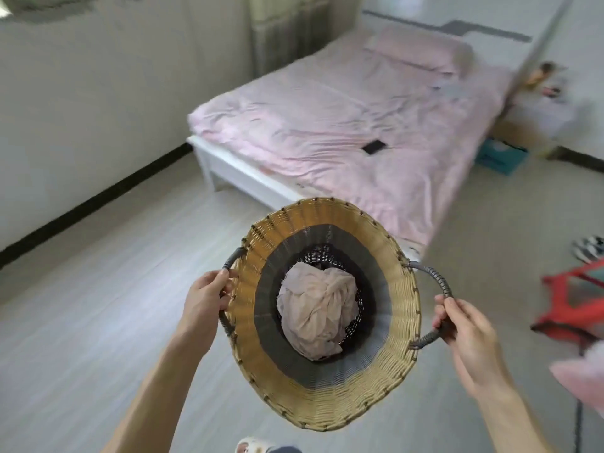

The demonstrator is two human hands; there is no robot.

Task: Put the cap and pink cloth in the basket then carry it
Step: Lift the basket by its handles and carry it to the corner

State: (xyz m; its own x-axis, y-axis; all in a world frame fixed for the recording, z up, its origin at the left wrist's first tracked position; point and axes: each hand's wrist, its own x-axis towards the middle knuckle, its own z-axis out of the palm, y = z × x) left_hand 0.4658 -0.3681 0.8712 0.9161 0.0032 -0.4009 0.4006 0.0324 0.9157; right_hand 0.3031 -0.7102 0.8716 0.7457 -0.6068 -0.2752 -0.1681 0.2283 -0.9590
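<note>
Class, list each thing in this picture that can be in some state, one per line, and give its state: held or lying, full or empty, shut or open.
Basket: held up off the floor by both handles, cloth inside.
Pink cloth: crumpled at the basket's bottom.
Cap: not visible, perhaps under the cloth.
Left hand: shut on the left handle.
Right hand: shut on the right handle.
Bed: covered with a wrinkled pink sheet.
Phone: lying flat on the bed.

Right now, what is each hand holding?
Left hand: closed on the basket's left handle.
Right hand: closed on its right handle.
</note>
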